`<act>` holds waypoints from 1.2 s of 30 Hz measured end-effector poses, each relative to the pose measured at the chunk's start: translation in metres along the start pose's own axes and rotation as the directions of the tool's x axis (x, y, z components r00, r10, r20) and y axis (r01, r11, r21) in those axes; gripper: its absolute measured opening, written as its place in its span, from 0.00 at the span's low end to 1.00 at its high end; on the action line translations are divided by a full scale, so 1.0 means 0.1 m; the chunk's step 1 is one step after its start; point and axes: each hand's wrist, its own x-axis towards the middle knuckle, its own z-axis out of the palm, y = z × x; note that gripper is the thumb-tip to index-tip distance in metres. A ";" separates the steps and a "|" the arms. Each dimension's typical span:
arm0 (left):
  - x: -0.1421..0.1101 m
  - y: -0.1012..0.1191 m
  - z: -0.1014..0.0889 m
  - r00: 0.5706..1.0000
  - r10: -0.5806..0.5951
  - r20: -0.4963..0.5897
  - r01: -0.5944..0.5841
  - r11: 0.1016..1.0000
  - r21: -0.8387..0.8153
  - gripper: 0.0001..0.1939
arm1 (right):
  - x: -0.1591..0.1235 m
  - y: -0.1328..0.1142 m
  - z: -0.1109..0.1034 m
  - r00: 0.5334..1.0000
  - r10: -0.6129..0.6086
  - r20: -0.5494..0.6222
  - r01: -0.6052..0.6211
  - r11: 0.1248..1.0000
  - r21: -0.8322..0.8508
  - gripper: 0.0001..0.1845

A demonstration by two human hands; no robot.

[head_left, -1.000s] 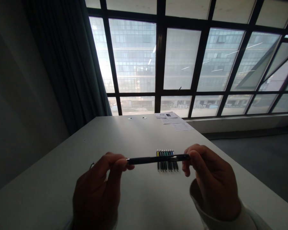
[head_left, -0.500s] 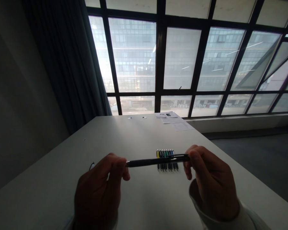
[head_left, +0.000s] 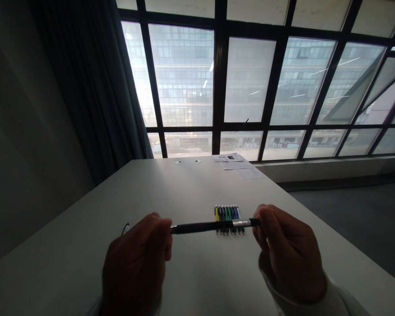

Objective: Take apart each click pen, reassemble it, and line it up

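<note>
Above a smooth white table (head_left: 191, 188), the left hand (head_left: 136, 259) and right hand (head_left: 288, 254) pinch opposite ends of a slender black pen (head_left: 204, 227). Beyond it lies a row of slim, multicoloured pens (head_left: 228, 211).

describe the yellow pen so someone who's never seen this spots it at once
Start at the white table in front of the big gridded window. Look past the held black pen to the row of pens. The yellow pen is at the row's left end, the only one showing yellow.
</note>
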 end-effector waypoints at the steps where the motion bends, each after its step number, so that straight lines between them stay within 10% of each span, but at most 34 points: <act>1: 0.00 0.01 0.00 1.000 -0.011 -0.001 0.011 1.000 0.000 0.25 | 0.00 0.00 0.00 1.000 -0.007 0.001 0.007 1.000 0.003 0.22; 36: -0.05 -0.02 0.03 0.998 -0.060 0.027 0.063 0.984 -0.169 0.26 | -0.02 0.03 0.00 1.000 -0.020 0.006 0.020 1.000 -0.018 0.26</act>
